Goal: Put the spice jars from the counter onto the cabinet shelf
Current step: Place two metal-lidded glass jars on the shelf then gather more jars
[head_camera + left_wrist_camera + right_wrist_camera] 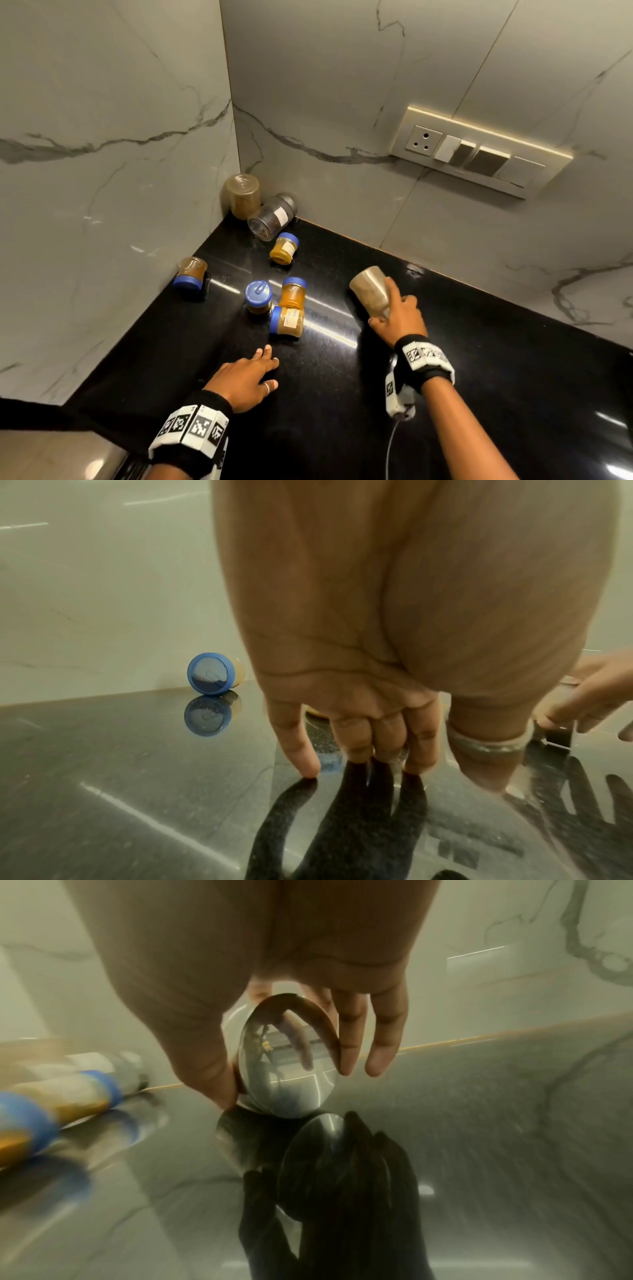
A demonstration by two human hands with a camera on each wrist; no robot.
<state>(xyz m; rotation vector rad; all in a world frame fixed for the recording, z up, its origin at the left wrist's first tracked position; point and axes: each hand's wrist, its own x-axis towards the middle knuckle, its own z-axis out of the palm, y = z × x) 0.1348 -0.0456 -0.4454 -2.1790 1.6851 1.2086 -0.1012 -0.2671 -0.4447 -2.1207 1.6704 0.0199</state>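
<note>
My right grip (399, 313) holds the clear, brown-filled, metal-lidded spice jar (371, 291) tilted for lifting; left grip (246, 373) rests flat, steadying on the black surface (479, 342).

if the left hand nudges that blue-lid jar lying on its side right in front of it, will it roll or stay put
The blue-lid jar lies on its round side on the glossy black counter, so it would likely roll. The jar touching it may block rolling that way. It looks nearly full, so probably not feather-light.
</note>
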